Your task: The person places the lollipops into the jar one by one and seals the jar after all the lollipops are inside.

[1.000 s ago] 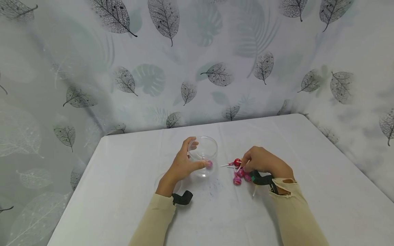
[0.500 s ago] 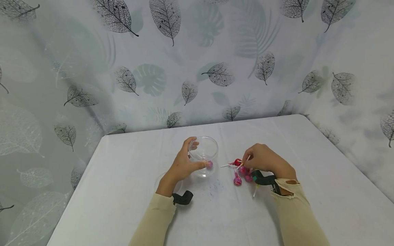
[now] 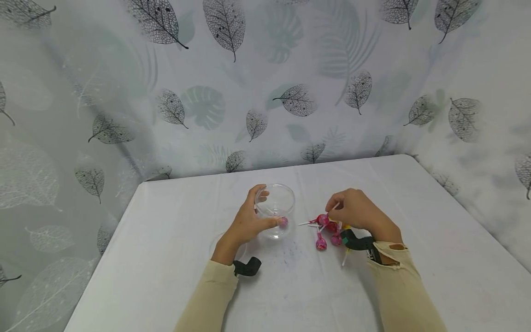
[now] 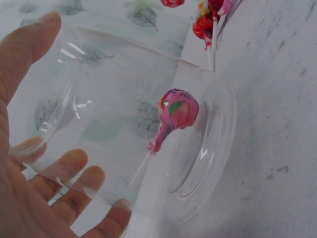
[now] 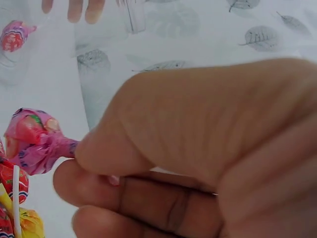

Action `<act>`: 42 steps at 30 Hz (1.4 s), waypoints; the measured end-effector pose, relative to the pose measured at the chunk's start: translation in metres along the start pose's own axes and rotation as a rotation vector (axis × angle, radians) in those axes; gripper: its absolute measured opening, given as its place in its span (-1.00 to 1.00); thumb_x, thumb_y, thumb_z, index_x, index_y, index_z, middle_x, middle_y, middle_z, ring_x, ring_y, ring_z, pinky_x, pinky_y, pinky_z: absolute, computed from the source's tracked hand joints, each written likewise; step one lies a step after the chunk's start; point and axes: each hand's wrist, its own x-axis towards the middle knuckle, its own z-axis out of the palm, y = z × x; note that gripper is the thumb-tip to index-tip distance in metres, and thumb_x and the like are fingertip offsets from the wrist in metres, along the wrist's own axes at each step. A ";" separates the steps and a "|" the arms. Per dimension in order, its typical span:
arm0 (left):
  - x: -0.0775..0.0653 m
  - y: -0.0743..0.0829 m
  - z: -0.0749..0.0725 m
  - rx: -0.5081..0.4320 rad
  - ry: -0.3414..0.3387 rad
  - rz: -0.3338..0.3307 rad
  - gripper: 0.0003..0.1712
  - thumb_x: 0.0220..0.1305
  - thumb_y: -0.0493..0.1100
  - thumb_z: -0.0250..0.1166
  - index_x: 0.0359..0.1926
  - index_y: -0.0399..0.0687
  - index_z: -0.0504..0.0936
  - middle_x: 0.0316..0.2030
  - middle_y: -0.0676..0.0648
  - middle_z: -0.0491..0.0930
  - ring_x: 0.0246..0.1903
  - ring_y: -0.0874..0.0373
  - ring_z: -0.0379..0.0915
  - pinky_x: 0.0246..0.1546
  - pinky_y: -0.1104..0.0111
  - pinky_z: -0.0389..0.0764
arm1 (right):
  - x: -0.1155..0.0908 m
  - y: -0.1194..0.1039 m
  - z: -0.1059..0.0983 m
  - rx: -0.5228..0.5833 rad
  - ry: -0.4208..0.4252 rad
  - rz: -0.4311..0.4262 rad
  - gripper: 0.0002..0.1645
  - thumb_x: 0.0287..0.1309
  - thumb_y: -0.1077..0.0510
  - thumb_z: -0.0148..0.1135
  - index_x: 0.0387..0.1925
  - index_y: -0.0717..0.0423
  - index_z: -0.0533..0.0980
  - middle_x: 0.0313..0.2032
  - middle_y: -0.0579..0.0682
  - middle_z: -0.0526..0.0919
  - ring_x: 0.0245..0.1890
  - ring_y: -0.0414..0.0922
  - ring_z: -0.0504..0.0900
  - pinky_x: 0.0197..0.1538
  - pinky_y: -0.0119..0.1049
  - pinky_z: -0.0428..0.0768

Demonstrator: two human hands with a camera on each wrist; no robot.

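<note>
My left hand (image 3: 244, 221) grips a clear plastic jar (image 3: 275, 198) on the white table, its thumb and fingers round the wall. Inside the jar, near the base, lies a pink-wrapped lollipop (image 4: 179, 110) with its white stick. Just above a small pile of lollipops (image 3: 333, 227), my right hand (image 3: 356, 211) pinches another pink lollipop (image 5: 37, 139) between thumb and forefinger, where the wrapper narrows to the stick. The held lollipop's head points left toward the jar. Red, pink and yellow wrappers show in the pile, with white sticks pointing several ways.
A clear round lid-like piece (image 3: 213, 246) lies on the table partly behind the left forearm. One pink lollipop (image 3: 321, 244) sits at the pile's near edge. Leaf-patterned cloth (image 3: 265, 152) rises behind the table (image 3: 282, 295) and along both sides.
The right hand has shifted slightly up and away from the person, drawing a pink lollipop up from the pile by its stick. The left hand and jar stay in place.
</note>
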 end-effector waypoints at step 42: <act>0.001 0.001 0.000 0.024 0.003 -0.003 0.21 0.01 0.07 0.67 0.56 0.28 0.11 0.46 -0.05 0.37 0.47 0.00 0.23 0.45 -0.13 0.29 | -0.001 -0.025 0.013 0.120 0.488 -0.167 -0.86 0.30 0.25 0.33 -0.19 0.13 0.77 -0.30 0.07 0.82 -0.40 -0.04 0.67 -0.42 -0.29 0.60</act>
